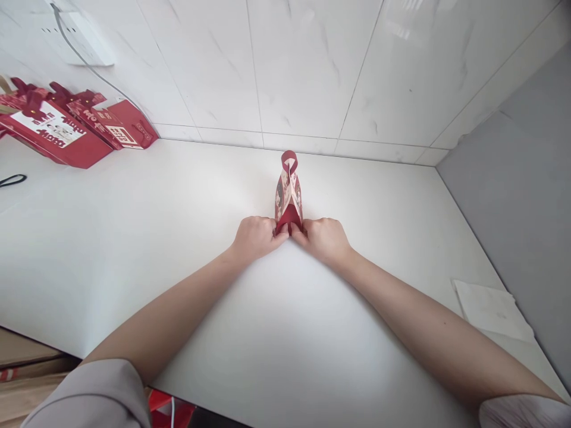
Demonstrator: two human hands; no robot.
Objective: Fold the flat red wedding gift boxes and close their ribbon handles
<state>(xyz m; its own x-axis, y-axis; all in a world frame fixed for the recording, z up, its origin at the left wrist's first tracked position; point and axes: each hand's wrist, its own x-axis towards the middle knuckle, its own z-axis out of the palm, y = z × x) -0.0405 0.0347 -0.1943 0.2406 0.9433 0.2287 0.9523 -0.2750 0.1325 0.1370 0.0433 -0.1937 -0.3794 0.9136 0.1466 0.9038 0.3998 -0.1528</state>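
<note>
L hand: pinches box, nr L
R hand: pinches nr R
Box: upright, prob. steadied btwn both

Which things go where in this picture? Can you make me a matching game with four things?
Things:
1. small box
2. grey cable
3. white sheet
4. red boxes

Places:
A. running down the wall
B. at the back left of the table
C. between the left hand and right hand
D. near the table's right edge

Right pairs: 1-C, 2-A, 3-D, 4-B
</note>
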